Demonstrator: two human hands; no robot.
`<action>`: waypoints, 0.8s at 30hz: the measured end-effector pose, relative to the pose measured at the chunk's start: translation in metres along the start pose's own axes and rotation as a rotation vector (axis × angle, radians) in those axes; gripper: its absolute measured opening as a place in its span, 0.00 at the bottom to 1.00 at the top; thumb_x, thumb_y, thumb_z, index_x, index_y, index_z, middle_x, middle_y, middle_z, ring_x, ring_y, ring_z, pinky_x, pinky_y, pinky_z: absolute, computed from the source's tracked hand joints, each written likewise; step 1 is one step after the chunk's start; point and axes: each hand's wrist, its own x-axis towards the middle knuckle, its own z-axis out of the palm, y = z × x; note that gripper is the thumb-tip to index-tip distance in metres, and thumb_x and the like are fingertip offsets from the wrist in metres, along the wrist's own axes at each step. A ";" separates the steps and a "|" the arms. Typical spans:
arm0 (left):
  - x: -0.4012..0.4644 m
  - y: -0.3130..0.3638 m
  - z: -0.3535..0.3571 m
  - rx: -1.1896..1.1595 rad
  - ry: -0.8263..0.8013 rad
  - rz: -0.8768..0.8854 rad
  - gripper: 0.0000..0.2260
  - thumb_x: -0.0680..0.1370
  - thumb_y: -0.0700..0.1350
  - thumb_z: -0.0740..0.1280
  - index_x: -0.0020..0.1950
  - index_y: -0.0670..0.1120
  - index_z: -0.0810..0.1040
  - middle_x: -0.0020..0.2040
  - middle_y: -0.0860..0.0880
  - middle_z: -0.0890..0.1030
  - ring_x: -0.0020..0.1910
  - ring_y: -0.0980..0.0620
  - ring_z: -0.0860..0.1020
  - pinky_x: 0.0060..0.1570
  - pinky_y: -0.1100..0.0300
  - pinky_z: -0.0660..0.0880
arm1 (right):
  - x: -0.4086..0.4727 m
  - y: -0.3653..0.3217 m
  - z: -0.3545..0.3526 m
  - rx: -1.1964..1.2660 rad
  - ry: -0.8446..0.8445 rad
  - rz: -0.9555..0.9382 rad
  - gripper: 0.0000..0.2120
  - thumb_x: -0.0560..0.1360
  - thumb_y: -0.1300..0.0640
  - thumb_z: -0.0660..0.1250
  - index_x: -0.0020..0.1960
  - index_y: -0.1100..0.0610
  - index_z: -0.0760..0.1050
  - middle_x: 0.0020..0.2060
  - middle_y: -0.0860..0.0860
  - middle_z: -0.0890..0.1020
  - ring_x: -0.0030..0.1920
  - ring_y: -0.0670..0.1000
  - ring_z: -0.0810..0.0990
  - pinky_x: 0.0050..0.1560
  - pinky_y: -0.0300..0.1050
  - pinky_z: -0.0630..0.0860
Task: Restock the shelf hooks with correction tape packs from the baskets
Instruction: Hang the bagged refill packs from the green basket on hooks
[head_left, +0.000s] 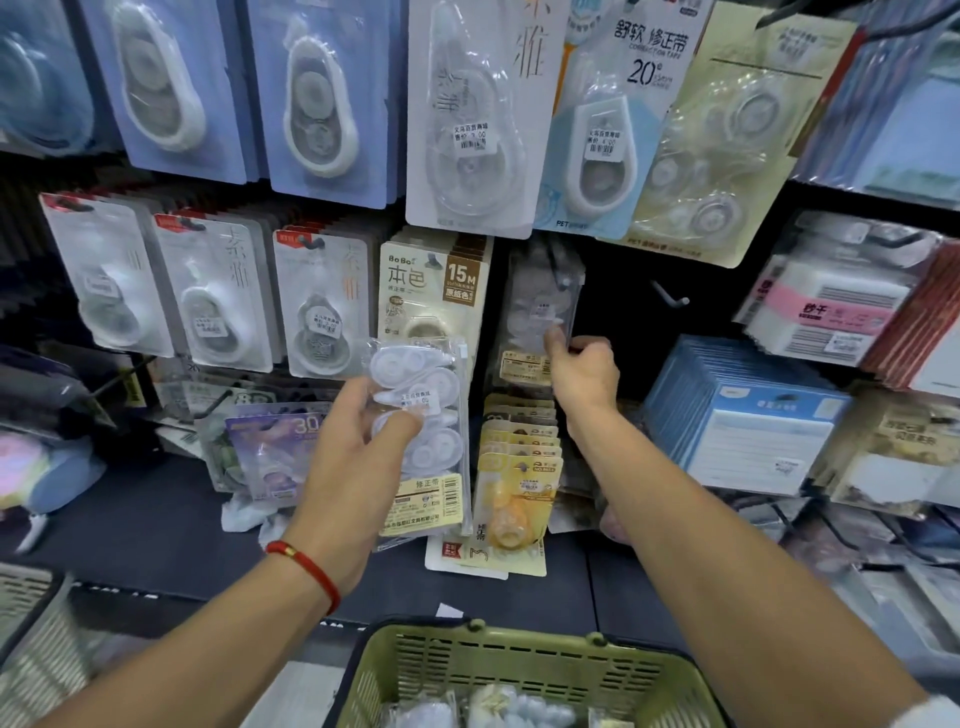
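Observation:
My left hand (358, 431) grips a clear bag of white correction tapes (426, 436) in front of the shelf, upright, its yellow label at the bottom. My right hand (582, 371) pinches the lower part of a second clear pack (540, 312) that hangs on a black hook in the middle row. To the right of it a bare hook (672, 297) sticks out. A green basket (519, 670) with more packs sits below, at the bottom edge of the view.
Rows of carded correction tapes (322, 306) fill the hooks above and to the left. Yellow packs (519, 467) hang beneath my right hand. Blue notepad packs (743, 415) and erasers (831, 306) stand at the right. A grey basket (31, 649) is at the lower left.

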 end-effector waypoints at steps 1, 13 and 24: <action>-0.001 -0.001 0.000 -0.007 -0.010 -0.005 0.11 0.79 0.45 0.68 0.59 0.56 0.82 0.56 0.52 0.87 0.59 0.51 0.85 0.63 0.47 0.79 | -0.009 0.001 -0.002 -0.073 0.032 -0.061 0.22 0.82 0.44 0.68 0.68 0.58 0.71 0.63 0.58 0.78 0.63 0.59 0.78 0.61 0.52 0.76; -0.010 0.002 0.011 -0.023 -0.212 -0.013 0.12 0.76 0.49 0.72 0.60 0.55 0.83 0.53 0.49 0.88 0.52 0.52 0.87 0.48 0.61 0.82 | -0.125 -0.009 -0.064 0.288 -0.486 -0.349 0.11 0.84 0.53 0.69 0.49 0.59 0.84 0.44 0.57 0.88 0.43 0.53 0.86 0.43 0.51 0.82; -0.013 0.005 0.027 0.069 -0.359 -0.053 0.22 0.80 0.32 0.70 0.67 0.55 0.77 0.48 0.54 0.87 0.44 0.45 0.87 0.45 0.56 0.85 | -0.094 -0.021 -0.085 0.354 -0.215 -0.289 0.19 0.84 0.49 0.68 0.47 0.65 0.81 0.37 0.65 0.78 0.39 0.51 0.75 0.41 0.45 0.73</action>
